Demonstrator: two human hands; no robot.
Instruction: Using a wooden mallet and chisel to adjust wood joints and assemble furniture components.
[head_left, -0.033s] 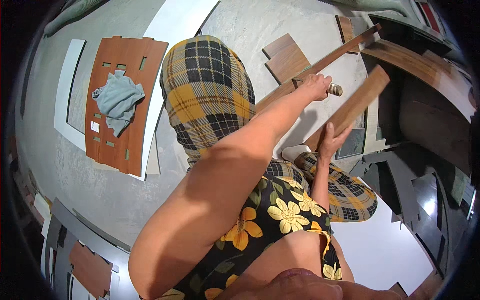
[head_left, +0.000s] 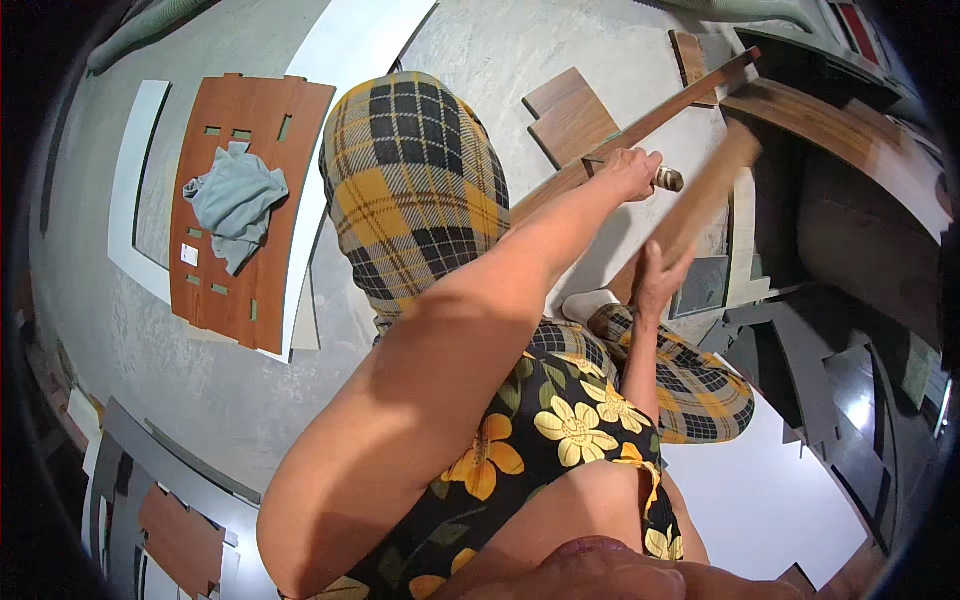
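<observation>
My left hand is closed around a chisel-like tool, whose metal-capped handle end sticks out to the right of the fist. Its thin dark shaft shows on the other side and meets a long narrow brown wooden strip. My right hand grips the lower part of a brown wooden board. That board slants up to the right, blurred at its upper end, just right of the tool's handle end. The fingers of my left hand partly hide the tool.
Notched brown wood pieces lie beyond the strip. A grey cloth rests on a slotted reddish-brown panel at left. Dark cut panels and a curved wooden board are at right. My plaid-covered knee stands left of my hands.
The board in my right hand has swung slightly left, toward the tool's handle end. My left hand and the tool stay in place.
</observation>
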